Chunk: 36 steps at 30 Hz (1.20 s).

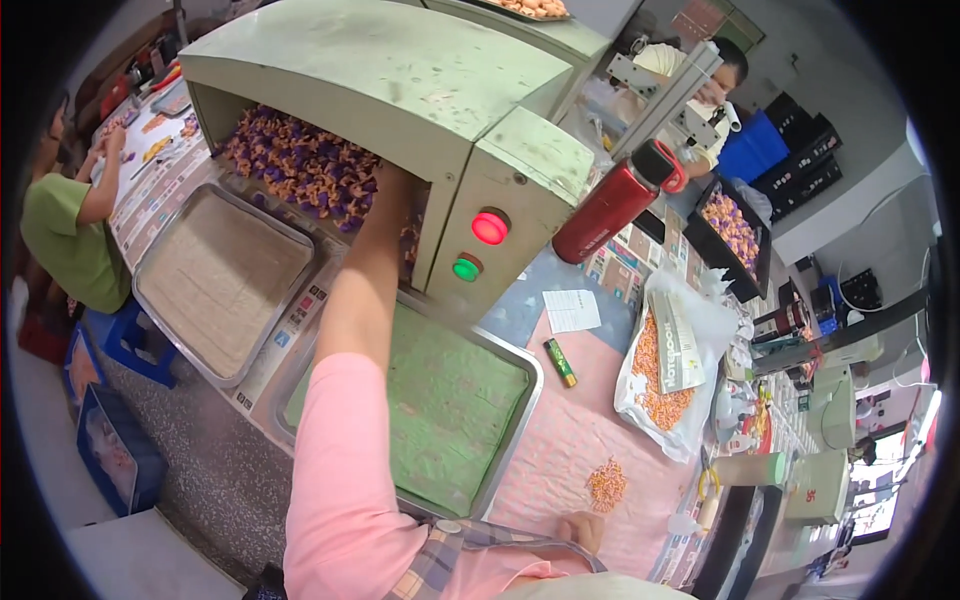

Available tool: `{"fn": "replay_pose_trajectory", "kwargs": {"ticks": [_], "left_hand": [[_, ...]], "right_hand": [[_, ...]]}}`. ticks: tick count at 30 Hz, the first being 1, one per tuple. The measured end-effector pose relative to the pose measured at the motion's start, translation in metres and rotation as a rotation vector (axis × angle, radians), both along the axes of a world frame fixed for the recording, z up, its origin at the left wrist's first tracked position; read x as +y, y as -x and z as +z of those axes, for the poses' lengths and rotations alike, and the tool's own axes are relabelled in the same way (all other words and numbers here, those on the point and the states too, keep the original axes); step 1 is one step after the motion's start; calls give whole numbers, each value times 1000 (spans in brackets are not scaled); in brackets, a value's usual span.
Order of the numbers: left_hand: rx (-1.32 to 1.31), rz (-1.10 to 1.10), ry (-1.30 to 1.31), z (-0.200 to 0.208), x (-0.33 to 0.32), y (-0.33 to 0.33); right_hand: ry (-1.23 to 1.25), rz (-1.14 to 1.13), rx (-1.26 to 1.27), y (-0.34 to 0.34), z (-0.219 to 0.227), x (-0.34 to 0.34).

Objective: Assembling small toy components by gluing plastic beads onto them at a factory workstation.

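Observation:
My left arm, in a pink sleeve, reaches over a tray with a green lining (460, 400) into the opening of a pale green machine (380, 60). The left hand (396, 190) is inside, at the right end of a heap of small purple and orange pieces (300, 165). Its fingers are hidden. My right hand (582, 530) is low on the pink cloth (540, 470), close to my body. Its fingers look curled; anything in them is hidden. Just beyond it lies a small pile of orange and pale bits (607, 485).
Left of my arm lies a tray with a beige lining (225, 275). A red bottle (610, 205), a marker-like green tube (560, 362) and a white bag of orange bits (660, 370) are to the right. One person (75, 220) sits left; another (700, 90) is behind the machine.

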<state>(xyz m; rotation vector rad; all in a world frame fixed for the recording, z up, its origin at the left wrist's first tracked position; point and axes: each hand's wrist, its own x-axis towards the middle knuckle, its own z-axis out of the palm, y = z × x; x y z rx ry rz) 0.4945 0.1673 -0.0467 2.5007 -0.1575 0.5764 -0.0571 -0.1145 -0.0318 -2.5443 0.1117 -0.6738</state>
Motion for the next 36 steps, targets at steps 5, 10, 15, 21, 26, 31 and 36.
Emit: {"fn": "replay_pose_trajectory", "kwargs": {"ticks": [5,10,15,21,26,31,36], "left_hand": [[-60,-7,184,15,-10,-11],[-94,-1,349,23,-18,-7],[-88,-96,515,22,-17,-2],[33,-320,717,16,13,38],[145,-440,878,12,38,-1],[343,-520,1034,5,56,-12],[432,-486,1190,-1,82,-35]], "right_hand": [[-16,-13,11,2,-5,1],[-69,-33,29,4,-1,4],[-24,-43,27,7,-8,-3],[-44,-69,118,2,12,2],[-92,-54,107,-4,12,-2],[-140,-63,92,2,15,-1],[-183,-34,46,2,18,-3]]}}
